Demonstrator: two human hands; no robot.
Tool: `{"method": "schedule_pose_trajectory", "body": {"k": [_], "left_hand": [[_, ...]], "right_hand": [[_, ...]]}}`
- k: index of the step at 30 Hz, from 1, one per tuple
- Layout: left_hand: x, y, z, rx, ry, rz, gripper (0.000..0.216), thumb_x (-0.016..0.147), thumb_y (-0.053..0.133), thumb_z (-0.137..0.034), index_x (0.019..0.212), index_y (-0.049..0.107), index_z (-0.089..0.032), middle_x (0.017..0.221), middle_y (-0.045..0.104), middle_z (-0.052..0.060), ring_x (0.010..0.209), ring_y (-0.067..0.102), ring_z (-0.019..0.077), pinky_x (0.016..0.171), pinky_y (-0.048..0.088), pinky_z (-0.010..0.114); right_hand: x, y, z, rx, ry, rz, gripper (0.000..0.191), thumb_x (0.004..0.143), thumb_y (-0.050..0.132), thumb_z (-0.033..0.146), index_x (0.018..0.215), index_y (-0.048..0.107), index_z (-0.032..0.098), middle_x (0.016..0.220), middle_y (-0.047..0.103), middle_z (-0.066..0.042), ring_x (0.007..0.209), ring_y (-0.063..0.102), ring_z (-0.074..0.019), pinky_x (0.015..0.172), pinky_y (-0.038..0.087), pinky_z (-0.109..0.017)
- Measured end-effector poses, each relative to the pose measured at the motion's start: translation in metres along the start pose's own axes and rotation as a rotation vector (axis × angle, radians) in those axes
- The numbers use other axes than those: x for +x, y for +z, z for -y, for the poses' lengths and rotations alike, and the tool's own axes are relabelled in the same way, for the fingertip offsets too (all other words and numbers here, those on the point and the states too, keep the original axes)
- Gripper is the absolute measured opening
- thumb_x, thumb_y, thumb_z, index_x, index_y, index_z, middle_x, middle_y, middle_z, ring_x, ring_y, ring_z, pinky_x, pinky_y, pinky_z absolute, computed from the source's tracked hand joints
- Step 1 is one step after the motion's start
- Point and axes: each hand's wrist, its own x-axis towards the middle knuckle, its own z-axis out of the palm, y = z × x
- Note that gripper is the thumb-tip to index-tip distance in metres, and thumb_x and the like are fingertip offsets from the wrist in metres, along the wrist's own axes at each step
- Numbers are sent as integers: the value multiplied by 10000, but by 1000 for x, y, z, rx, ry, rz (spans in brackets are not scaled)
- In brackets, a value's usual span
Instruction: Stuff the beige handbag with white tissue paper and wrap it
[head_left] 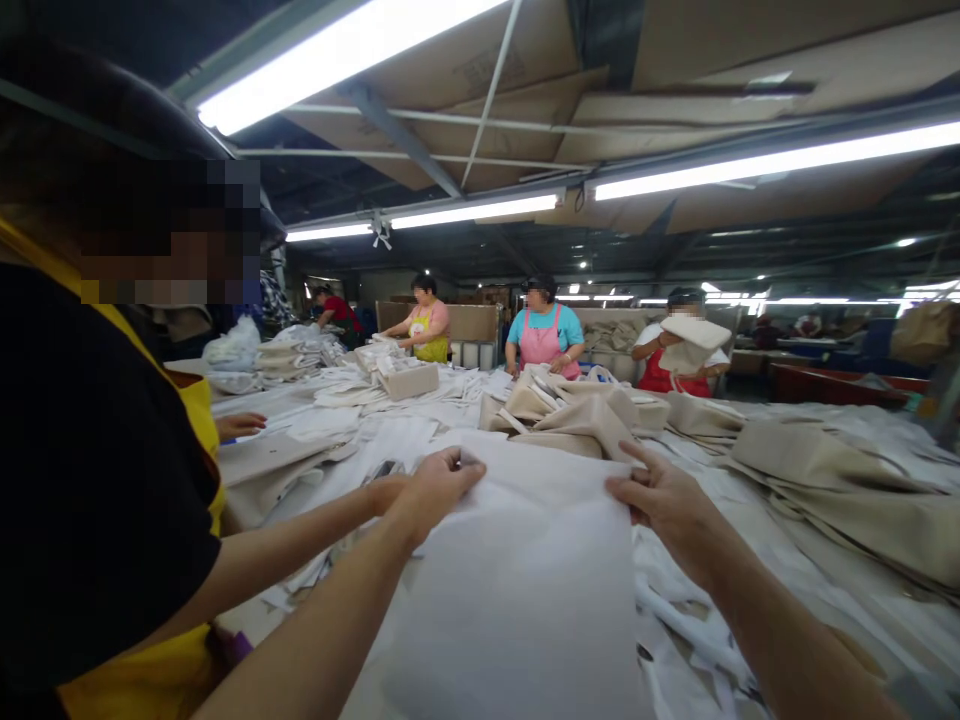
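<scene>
A thin white sheet (525, 600) hangs stretched between my hands, its top edge toward the far side of the table. Whether it is paper, cloth or a flat bag, I cannot tell. My left hand (439, 490) pinches its upper left corner, thumb on top. At the upper right corner my right hand (664, 505) grips the edge between thumb and fingers, with the index finger partly raised. Just beyond the sheet lies a heap of beige bags (577, 420). Loose white pieces (690, 620) lie under and beside it.
Close on my left stands a co-worker in a black sleeve (105, 480) and yellow apron, one forearm beside mine. Beige bags (847, 490) are piled at the right, and a flat beige bag (277, 460) lies at the left. Several people work across the table; one lifts a beige bag (694, 340).
</scene>
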Motion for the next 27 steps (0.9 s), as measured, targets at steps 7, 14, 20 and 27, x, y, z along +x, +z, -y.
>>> {"method": "schedule_pose_trajectory", "body": {"k": [7, 14, 20, 27], "left_hand": [[20, 37, 89, 358, -119, 36, 63, 668, 577, -238, 675, 578, -175, 565, 563, -40, 607, 546, 136, 553, 389, 212], [15, 38, 91, 590, -79, 31, 454, 727, 566, -336, 1152, 510, -187, 1000, 630, 64, 920, 583, 216, 788, 418, 301], [-2, 71, 59, 759, 317, 415, 519, 775, 547, -410, 1253, 457, -230, 1271, 502, 82, 1184, 439, 246, 1020, 314, 379], [-9, 73, 81, 809, 310, 700, 617, 789, 496, -541, 1288, 430, -184, 1337, 457, 131, 1280, 347, 273, 1087, 185, 466]], "right_hand": [[29, 2, -119, -223, 111, 65, 810, 621, 555, 286, 1346, 260, 81, 649, 524, 62, 540, 507, -124, 504, 399, -235], [38, 6, -161, -531, 4, 104, 783, 684, 454, 228, 1406, 159, 160, 971, 560, -25, 568, 507, -102, 681, 431, -274], [41, 7, -186, -581, -26, 142, 757, 710, 434, 234, 1409, 150, 167, 1051, 557, -48, 586, 506, -103, 712, 433, -286], [46, 2, -186, -692, 14, 212, 734, 717, 427, 217, 1399, 165, 150, 1108, 550, -72, 607, 520, -107, 762, 434, -291]]}}
